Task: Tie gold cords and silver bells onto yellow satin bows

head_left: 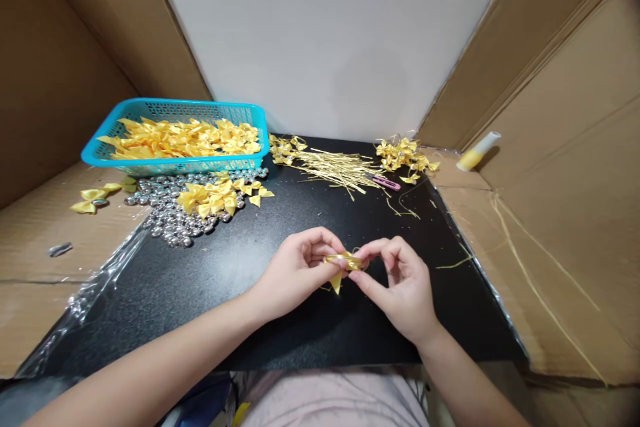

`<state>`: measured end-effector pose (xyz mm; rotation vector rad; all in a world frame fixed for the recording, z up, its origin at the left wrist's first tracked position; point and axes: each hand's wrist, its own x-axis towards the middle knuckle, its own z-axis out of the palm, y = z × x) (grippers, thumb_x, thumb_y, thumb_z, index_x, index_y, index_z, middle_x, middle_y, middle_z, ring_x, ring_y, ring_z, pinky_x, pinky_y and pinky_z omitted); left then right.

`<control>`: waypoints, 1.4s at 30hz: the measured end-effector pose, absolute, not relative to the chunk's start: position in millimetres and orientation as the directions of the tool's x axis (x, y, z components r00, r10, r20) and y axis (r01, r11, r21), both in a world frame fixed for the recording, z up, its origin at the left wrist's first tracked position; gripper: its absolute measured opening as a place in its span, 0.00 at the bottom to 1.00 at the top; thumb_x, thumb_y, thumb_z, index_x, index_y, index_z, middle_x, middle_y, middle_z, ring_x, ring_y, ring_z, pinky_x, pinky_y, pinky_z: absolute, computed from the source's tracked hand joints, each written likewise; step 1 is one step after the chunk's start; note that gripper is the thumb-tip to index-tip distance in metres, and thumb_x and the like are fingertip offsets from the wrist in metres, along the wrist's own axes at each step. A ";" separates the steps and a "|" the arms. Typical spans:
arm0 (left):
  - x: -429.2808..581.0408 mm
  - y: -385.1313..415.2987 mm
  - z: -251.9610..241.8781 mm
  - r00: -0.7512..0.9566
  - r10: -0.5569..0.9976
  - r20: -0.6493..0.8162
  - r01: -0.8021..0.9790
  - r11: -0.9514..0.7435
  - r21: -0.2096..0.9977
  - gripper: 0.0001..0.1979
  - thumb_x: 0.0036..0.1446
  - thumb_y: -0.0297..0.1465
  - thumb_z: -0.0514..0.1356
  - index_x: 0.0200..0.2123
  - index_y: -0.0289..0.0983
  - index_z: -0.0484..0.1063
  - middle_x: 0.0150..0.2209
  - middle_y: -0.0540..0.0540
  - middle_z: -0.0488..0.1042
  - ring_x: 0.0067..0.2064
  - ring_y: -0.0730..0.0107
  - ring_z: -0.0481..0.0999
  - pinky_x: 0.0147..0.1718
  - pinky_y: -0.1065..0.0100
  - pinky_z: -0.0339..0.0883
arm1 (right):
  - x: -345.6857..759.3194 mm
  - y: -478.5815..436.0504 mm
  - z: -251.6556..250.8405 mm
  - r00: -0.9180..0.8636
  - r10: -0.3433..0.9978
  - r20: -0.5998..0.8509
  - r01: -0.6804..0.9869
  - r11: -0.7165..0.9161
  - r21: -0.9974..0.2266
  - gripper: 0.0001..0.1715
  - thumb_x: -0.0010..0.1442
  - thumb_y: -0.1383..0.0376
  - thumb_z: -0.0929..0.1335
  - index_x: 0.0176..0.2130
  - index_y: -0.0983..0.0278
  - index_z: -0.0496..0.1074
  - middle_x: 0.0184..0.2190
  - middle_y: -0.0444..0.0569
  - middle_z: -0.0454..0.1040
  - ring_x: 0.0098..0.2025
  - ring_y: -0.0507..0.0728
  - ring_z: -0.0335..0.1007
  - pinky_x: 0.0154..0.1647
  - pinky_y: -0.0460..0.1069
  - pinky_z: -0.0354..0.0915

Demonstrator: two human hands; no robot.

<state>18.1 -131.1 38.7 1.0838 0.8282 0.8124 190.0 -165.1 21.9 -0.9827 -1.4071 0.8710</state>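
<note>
Near the front of the black table (pixel 240 313), my left hand (pixel 300 273) pinches a yellow ribbon bow (pixel 337 283) between thumb and fingertips. One pointed tail of the bow hangs below the fingers. My right hand (pixel 400 290) meets it from the other side, thumb and forefinger closed at the bow's right end, where a thin gold strand shows. The fingers partly cover the bow's middle, so I cannot make out how the strand runs there.
A blue basket (pixel 175 161) of yellow bows stands at the back left. Before it lie silver beads (pixel 173 230) and loose bows (pixel 213 199). Gold ties (pixel 340 170), a purple clip (pixel 386 183) and wired bows (pixel 400 155) lie behind my hands. A tube (pixel 477 152) stands right. Cardboard walls flank the table.
</note>
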 end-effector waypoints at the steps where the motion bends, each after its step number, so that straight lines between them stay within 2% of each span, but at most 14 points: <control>1: 17.9 -130.1 38.8 0.445 0.879 -0.172 -0.151 0.263 0.953 0.11 0.47 0.29 0.69 0.30 0.34 0.69 0.26 0.50 0.77 0.28 0.73 0.77 0.30 0.72 0.68 | 190.9 -165.0 22.5 0.012 0.929 0.371 0.059 0.369 -0.927 0.22 0.53 0.70 0.73 0.27 0.59 0.54 0.32 0.45 0.75 0.30 0.53 0.70 0.35 0.50 0.69; 5: 15.6 -124.3 39.4 0.357 0.914 -0.191 -0.139 0.254 0.957 0.11 0.47 0.30 0.69 0.30 0.33 0.70 0.28 0.48 0.78 0.27 0.74 0.76 0.30 0.72 0.68 | 199.4 -160.5 21.2 0.231 0.904 0.361 0.074 0.354 -0.932 0.15 0.57 0.67 0.70 0.31 0.59 0.58 0.29 0.42 0.68 0.29 0.51 0.65 0.32 0.47 0.64; 8: 13.1 -119.7 38.5 0.296 0.934 -0.199 -0.115 0.242 0.963 0.09 0.49 0.30 0.67 0.32 0.33 0.71 0.27 0.48 0.77 0.28 0.71 0.78 0.30 0.71 0.68 | 207.0 -155.0 16.7 0.346 0.836 0.426 0.281 0.341 -0.897 0.12 0.58 0.67 0.70 0.32 0.59 0.60 0.32 0.45 0.70 0.36 0.55 0.67 0.40 0.52 0.64; 10: 12.2 -117.9 37.1 0.286 0.938 -0.195 -0.112 0.235 0.966 0.09 0.49 0.30 0.66 0.33 0.33 0.72 0.28 0.48 0.77 0.30 0.69 0.79 0.32 0.70 0.69 | 209.1 -152.5 14.5 0.283 0.812 0.510 0.505 0.326 -0.799 0.08 0.56 0.67 0.70 0.33 0.60 0.65 0.40 0.50 0.73 0.45 0.60 0.67 0.49 0.58 0.61; 12: 12.5 -117.8 35.5 0.297 0.939 -0.173 -0.118 0.216 0.969 0.10 0.48 0.30 0.66 0.35 0.32 0.72 0.30 0.48 0.78 0.32 0.68 0.79 0.34 0.69 0.70 | 207.7 -151.9 14.0 0.157 0.832 0.533 0.633 0.329 -0.701 0.06 0.56 0.67 0.70 0.36 0.60 0.70 0.45 0.53 0.74 0.50 0.64 0.65 0.53 0.61 0.58; 16: 15.6 -122.1 33.3 0.353 0.932 -0.079 -0.093 0.119 0.989 0.12 0.52 0.32 0.66 0.37 0.34 0.71 0.33 0.46 0.79 0.35 0.69 0.79 0.38 0.68 0.70 | 199.8 -153.1 15.8 -0.046 0.868 0.494 0.556 0.433 -0.709 0.10 0.57 0.66 0.72 0.42 0.58 0.74 0.42 0.51 0.76 0.48 0.62 0.68 0.49 0.59 0.64; 20: 17.4 -127.7 31.2 0.366 0.930 0.016 -0.006 -0.015 1.000 0.09 0.56 0.34 0.63 0.36 0.35 0.69 0.33 0.45 0.79 0.36 0.67 0.79 0.37 0.69 0.70 | 194.7 -153.7 15.7 -0.069 0.843 0.533 0.538 0.481 -0.692 0.03 0.59 0.67 0.71 0.34 0.58 0.75 0.33 0.47 0.78 0.40 0.60 0.71 0.44 0.57 0.65; 22: 17.1 -129.3 30.1 0.365 0.930 0.053 0.066 -0.082 0.994 0.08 0.59 0.34 0.61 0.35 0.35 0.68 0.33 0.45 0.79 0.35 0.67 0.79 0.36 0.69 0.70 | 194.3 -154.1 15.3 -0.038 0.842 0.538 0.534 0.472 -0.702 0.05 0.60 0.67 0.70 0.31 0.59 0.73 0.31 0.47 0.77 0.37 0.59 0.71 0.41 0.56 0.65; 28: 14.5 -127.8 27.9 0.369 0.914 0.170 0.306 -0.292 0.906 0.03 0.58 0.29 0.58 0.32 0.36 0.68 0.29 0.48 0.78 0.30 0.70 0.78 0.31 0.72 0.67 | 197.2 -154.9 13.5 0.077 0.893 0.443 0.365 0.388 -0.846 0.06 0.63 0.65 0.66 0.32 0.60 0.70 0.32 0.48 0.75 0.37 0.58 0.71 0.41 0.54 0.65; 32: 12.5 -123.0 25.6 0.326 0.929 0.176 0.350 -0.291 0.890 0.01 0.57 0.28 0.58 0.33 0.37 0.68 0.29 0.47 0.79 0.30 0.70 0.78 0.30 0.73 0.67 | 199.8 -152.5 13.6 0.116 0.961 0.250 0.008 0.250 -0.968 0.09 0.62 0.59 0.67 0.33 0.61 0.70 0.34 0.48 0.75 0.38 0.57 0.71 0.43 0.52 0.66; 34: 11.7 -120.9 24.5 0.313 0.933 0.180 0.388 -0.299 0.872 0.01 0.56 0.27 0.58 0.32 0.37 0.69 0.28 0.49 0.78 0.28 0.71 0.76 0.28 0.74 0.65 | 200.4 -151.2 15.8 0.057 0.987 0.151 -0.155 0.158 -0.975 0.11 0.60 0.57 0.68 0.31 0.62 0.69 0.30 0.46 0.74 0.35 0.56 0.70 0.41 0.51 0.66; 37: 10.6 -118.6 23.8 0.301 0.926 0.227 0.459 -0.349 0.817 0.03 0.54 0.25 0.57 0.31 0.37 0.70 0.26 0.50 0.77 0.27 0.72 0.74 0.28 0.74 0.65 | 201.5 -150.2 19.4 -0.039 0.998 0.053 -0.303 0.039 -0.952 0.12 0.56 0.57 0.69 0.29 0.62 0.67 0.24 0.43 0.69 0.29 0.53 0.64 0.34 0.49 0.63; 42: 7.3 -114.8 25.5 0.281 0.909 0.309 0.555 -0.416 0.720 0.05 0.52 0.23 0.56 0.29 0.36 0.71 0.26 0.50 0.76 0.27 0.72 0.73 0.31 0.72 0.65 | 206.0 -148.6 19.6 -0.098 0.995 -0.004 -0.471 -0.050 -0.881 0.13 0.53 0.58 0.70 0.26 0.63 0.66 0.19 0.39 0.58 0.24 0.51 0.54 0.31 0.48 0.59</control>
